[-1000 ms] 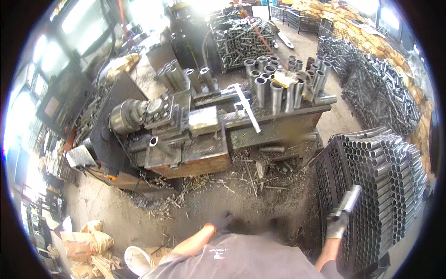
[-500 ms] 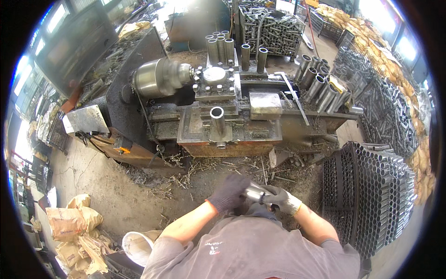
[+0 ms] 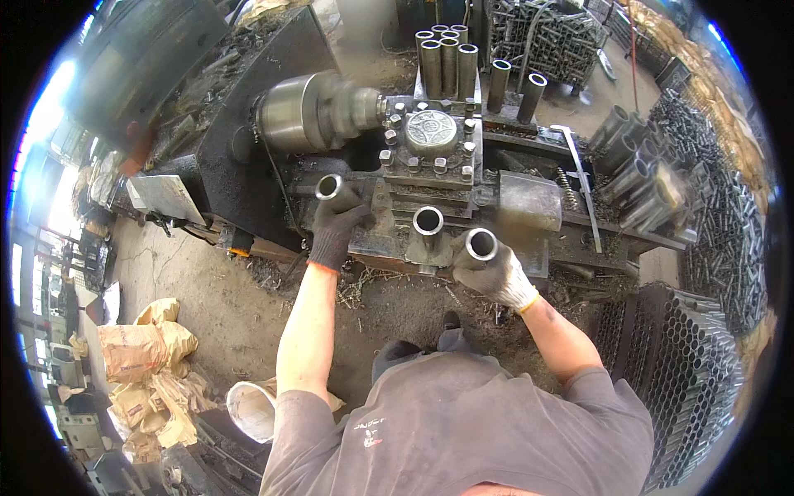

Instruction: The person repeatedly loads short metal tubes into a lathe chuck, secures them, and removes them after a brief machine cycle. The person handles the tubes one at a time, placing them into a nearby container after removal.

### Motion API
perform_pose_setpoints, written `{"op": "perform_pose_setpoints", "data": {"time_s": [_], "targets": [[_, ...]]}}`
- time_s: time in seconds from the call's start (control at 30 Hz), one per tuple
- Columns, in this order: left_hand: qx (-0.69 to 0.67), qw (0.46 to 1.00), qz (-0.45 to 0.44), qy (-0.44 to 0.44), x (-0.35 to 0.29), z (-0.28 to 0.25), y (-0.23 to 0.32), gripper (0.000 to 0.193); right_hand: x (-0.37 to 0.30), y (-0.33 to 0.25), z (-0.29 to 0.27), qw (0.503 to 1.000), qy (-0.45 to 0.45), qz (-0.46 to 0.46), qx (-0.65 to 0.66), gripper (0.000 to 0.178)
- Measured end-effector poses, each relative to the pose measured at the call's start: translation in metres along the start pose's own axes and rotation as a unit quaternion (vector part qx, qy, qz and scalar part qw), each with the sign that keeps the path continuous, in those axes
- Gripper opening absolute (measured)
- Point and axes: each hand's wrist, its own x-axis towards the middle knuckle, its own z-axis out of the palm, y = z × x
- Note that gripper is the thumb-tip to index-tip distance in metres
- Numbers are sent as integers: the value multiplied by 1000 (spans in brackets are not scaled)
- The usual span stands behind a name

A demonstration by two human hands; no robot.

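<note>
My left hand [image 3: 337,227], in a dark glove, is closed round a short metal tube [image 3: 330,188] that tilts slightly, open end up, over the left part of the lathe carriage. Another metal tube [image 3: 481,245] is in my right hand [image 3: 496,277], whose glove is grey with a white cuff; that tube points open end up at the carriage's front edge. Between both hands stands a third tube [image 3: 428,223], upright on the carriage and apart from my fingers. Behind it sits the tool post [image 3: 432,135], ringed with bolts. The lathe chuck [image 3: 302,112] looks blurred at its right end.
Several tubes [image 3: 449,66] stand upright behind the tool post, and more [image 3: 637,169] cluster at the right end. A caliper [image 3: 583,186] lies on the bed. Stacked tubes [image 3: 703,355] fill the lower right. Paper sacks [image 3: 141,351] and a white bucket [image 3: 251,411] are at lower left.
My hands were together near my body on a metal tube. Now they are apart and forward over the lathe carriage, each gripping a tube. The view has shifted.
</note>
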Motion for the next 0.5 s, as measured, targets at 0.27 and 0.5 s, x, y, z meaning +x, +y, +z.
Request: {"op": "perform_pose_setpoints", "data": {"time_s": [0.27,0.5], "targets": [[148,988,42,-18,35,7,-75,27,36,6,47,991,115,-2,-72,37],[221,963,148,42,14,-19,-62,33,34,9,67,975,134,27,-173,46]]}}
